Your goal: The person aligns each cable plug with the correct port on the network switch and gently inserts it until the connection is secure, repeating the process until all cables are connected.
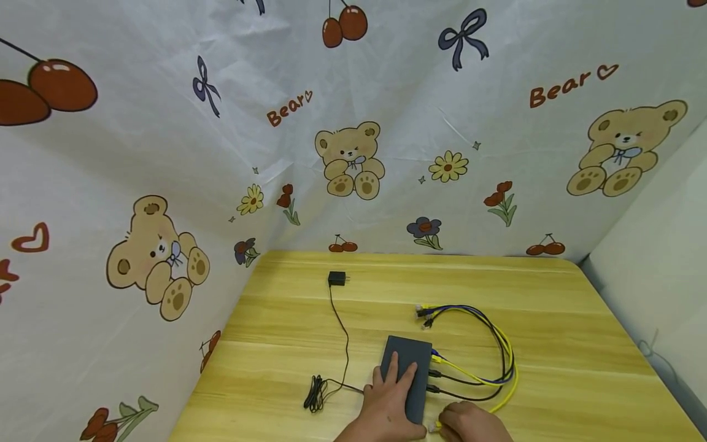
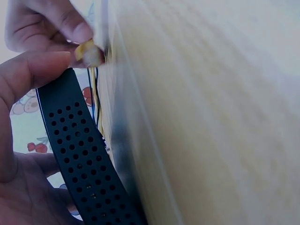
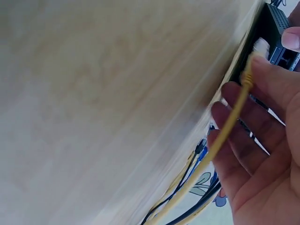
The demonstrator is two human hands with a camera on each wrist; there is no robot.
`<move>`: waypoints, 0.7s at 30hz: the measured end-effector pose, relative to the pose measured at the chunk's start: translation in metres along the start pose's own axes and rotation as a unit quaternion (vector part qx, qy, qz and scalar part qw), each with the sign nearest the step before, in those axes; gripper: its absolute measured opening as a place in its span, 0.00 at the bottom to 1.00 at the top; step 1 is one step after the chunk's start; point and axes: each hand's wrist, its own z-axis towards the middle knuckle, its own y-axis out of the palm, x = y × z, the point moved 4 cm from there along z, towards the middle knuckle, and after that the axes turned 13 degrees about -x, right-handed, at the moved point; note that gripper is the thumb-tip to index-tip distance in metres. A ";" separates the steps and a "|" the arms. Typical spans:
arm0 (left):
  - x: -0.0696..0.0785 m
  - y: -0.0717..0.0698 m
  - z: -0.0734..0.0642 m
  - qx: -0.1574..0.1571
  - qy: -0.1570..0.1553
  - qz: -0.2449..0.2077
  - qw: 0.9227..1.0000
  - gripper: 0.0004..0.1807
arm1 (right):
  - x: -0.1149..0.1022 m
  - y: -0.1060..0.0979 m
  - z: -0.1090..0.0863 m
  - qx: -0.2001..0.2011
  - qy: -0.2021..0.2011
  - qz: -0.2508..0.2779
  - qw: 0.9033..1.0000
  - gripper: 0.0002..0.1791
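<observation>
A flat black network switch (image 1: pixel 405 353) lies on the wooden table (image 1: pixel 265 344). Blue, yellow and black network cables are plugged into its right side. My left hand (image 1: pixel 389 402) rests on its top with fingers spread and fairly straight, the thumb at its near right edge. In the left wrist view the switch's perforated side (image 2: pixel 77 150) shows beneath the thumb. Between thumb and fingertips my right hand (image 1: pixel 475 422) pinches the clear plug end of a yellow network cable (image 3: pixel 225 131). That plug sits just off the switch's port side, near its closest corner.
A black power adapter (image 1: pixel 337 279) lies farther back, its thin cord running to a bundled coil (image 1: pixel 315 394) left of the switch. The cables loop (image 1: pixel 505 344) to the right, their loose plugs (image 1: pixel 424 314) grouped behind the switch. A bear-print cloth (image 1: pixel 348 221) hangs beyond the table.
</observation>
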 end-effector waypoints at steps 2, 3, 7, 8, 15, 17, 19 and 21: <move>-0.001 0.000 0.000 -0.001 0.002 -0.004 1.000 0.58 | -0.002 -0.002 0.000 0.012 0.024 0.005 1.000 0.03; -0.001 0.001 0.000 -0.001 0.003 -0.006 1.000 0.57 | -0.002 -0.003 0.000 0.015 0.042 0.008 0.999 0.04; -0.001 0.001 0.001 -0.001 0.007 -0.009 1.000 0.57 | -0.004 -0.006 -0.001 0.031 0.106 0.011 0.994 0.06; -0.002 0.001 0.001 0.000 0.007 -0.008 1.000 0.57 | -0.006 -0.007 -0.001 0.039 0.115 0.006 0.993 0.06; -0.003 0.000 0.001 0.004 0.011 0.000 1.000 0.56 | -0.015 -0.010 0.004 0.087 0.146 -0.017 0.985 0.04; -0.003 0.000 0.001 0.002 0.010 -0.001 1.000 0.56 | -0.016 -0.010 0.006 0.092 0.159 -0.020 0.983 0.03; -0.003 0.000 0.001 -0.001 0.008 -0.002 1.000 0.56 | -0.016 -0.010 0.007 0.092 0.175 -0.022 0.980 0.03; -0.003 0.000 0.001 -0.003 0.006 -0.003 1.000 0.56 | -0.016 -0.009 0.008 0.088 0.183 -0.022 0.979 0.03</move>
